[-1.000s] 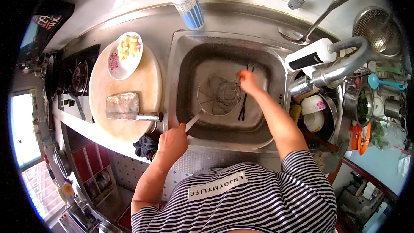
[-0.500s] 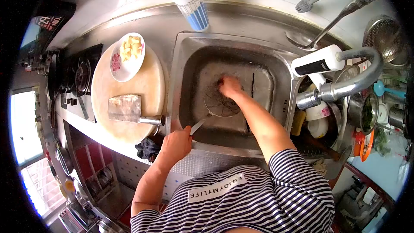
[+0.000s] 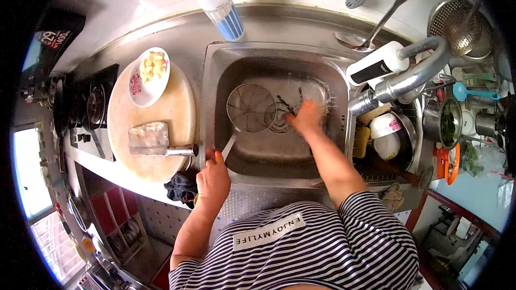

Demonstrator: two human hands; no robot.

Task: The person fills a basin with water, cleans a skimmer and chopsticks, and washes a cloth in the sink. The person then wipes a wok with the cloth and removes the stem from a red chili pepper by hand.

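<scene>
My left hand (image 3: 213, 181) is closed round the handle of a round wire-mesh strainer (image 3: 251, 108), whose hoop is over the left half of the steel sink (image 3: 274, 169). Over the right half, my right hand (image 3: 307, 118) is smeared by motion; its fingers point down at the sink floor. Thin dark strips (image 3: 285, 104) lie beside its fingertips and near the drain. Whether the fingers hold any of them cannot be made out.
Left of the sink, a round board (image 3: 153, 169) carries a cleaver (image 3: 149, 138) and a plate of chopped food (image 3: 147, 94). A bottle (image 3: 223, 16) stands behind the sink. The faucet (image 3: 392, 88) and a pan with bowls (image 3: 411, 134) are at the right.
The strainer has shifted left in the sink. My right hand went left over the strainer, then came back right, away from it. Some dark strips now lie near the drain.
</scene>
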